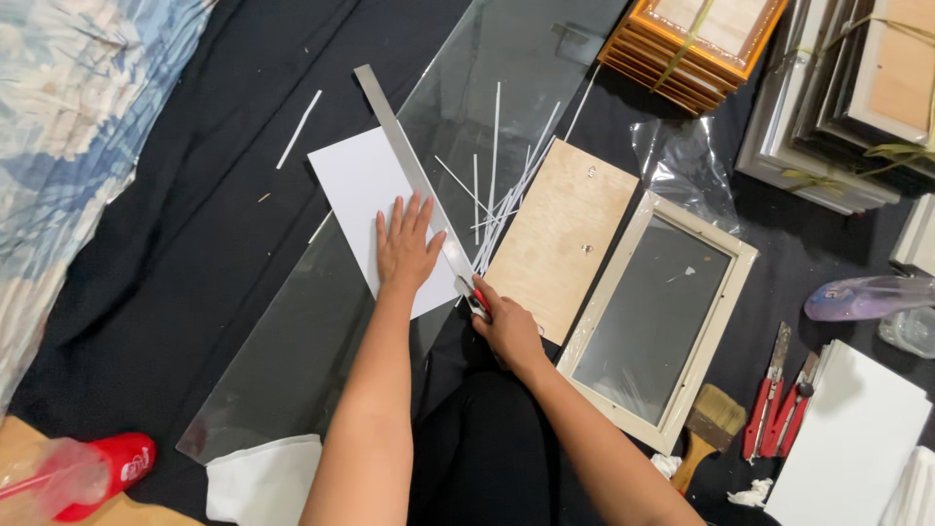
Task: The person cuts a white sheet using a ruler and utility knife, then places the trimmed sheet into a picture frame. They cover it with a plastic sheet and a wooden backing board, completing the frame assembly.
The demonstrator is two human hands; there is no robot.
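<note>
My left hand (405, 245) lies flat, fingers apart, on a white sheet (358, 187) and presses a long metal ruler (401, 144) that runs diagonally over a large glass pane (292, 341). My right hand (506, 326) grips a red-handled glass cutter (474, 294) at the ruler's near end, its tip against the ruler's edge. Several thin glass strips (497, 195) lie on the pane just right of the ruler.
A plywood backing board (563, 234) and a cream picture frame (654, 331) lie to the right. Red-handled pliers (774, 399), a brush (709, 429), white boards (852, 438), stacked frames (696, 39), a red spray bottle (93, 472) and patterned cloth (68, 127) surround the black cloth.
</note>
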